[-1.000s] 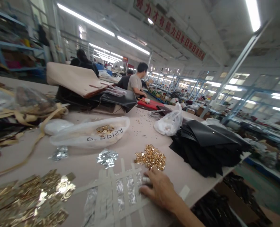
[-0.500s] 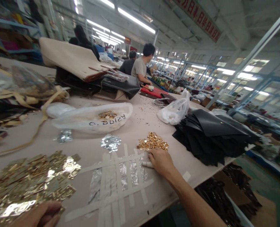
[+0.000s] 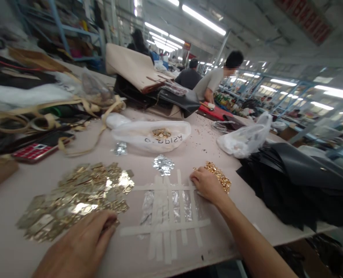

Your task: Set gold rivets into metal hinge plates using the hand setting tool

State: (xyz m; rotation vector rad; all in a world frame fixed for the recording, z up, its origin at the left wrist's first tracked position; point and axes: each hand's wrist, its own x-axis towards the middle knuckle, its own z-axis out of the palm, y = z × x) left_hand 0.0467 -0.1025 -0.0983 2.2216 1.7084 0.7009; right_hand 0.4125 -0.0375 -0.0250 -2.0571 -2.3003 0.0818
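Observation:
My left hand point(image 3: 81, 239) is at the lower left, beside a wide pile of flat gold metal plates point(image 3: 87, 193). Its thumb and fingers are closed, and the edge of a gold metal plate point(image 3: 116, 222) shows at the fingertips. My right hand point(image 3: 208, 183) rests low over the table, at the left side of a heap of small shiny gold fittings point(image 3: 219, 175). Its fingers are drawn together and point down; what they hold, if anything, is hidden. Between the hands, strips of masking tape point(image 3: 162, 227) hold clear plastic to the table.
Silver discs point(image 3: 163, 165) lie beyond the tape, with a small clear packet point(image 3: 121, 148) nearby. Behind is a white plastic bag point(image 3: 151, 144) of gold pieces. Black sheets point(image 3: 275, 181) are stacked at the right. A red-keyed calculator point(image 3: 38, 146) lies left. A person point(image 3: 214, 81) works farther back.
The view has swung left, showing more of the plate pile and the calculator. My right hand has shifted from the near edge of the gold heap to its left side. More of my left hand shows.

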